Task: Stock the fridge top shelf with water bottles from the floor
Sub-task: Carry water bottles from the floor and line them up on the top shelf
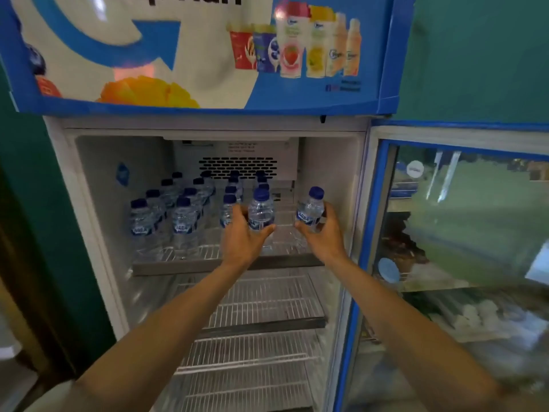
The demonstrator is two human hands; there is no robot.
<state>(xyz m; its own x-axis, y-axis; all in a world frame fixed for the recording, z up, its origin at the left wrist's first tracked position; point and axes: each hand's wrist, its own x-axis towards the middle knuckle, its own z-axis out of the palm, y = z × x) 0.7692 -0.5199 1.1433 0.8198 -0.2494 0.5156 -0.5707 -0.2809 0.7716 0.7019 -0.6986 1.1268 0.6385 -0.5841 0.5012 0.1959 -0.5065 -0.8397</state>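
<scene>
Fingers (237, 214) of the left hand (242, 236) wrap one bottle (260, 211); the right hand (322, 233) grips another (310, 211). Both hang upright over the top shelf (225, 264), right of the stocked rows (178, 209), likely to fill that gap.

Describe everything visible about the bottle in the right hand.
The bottle in the right hand is small, clear plastic, with a dark blue screw cap and a blue and white label band. It looks full and sealed. It is upright, leaning slightly, at the right end of the top shelf, apart from the rows already standing there. The right hand wraps its lower half, hiding its base.
</scene>
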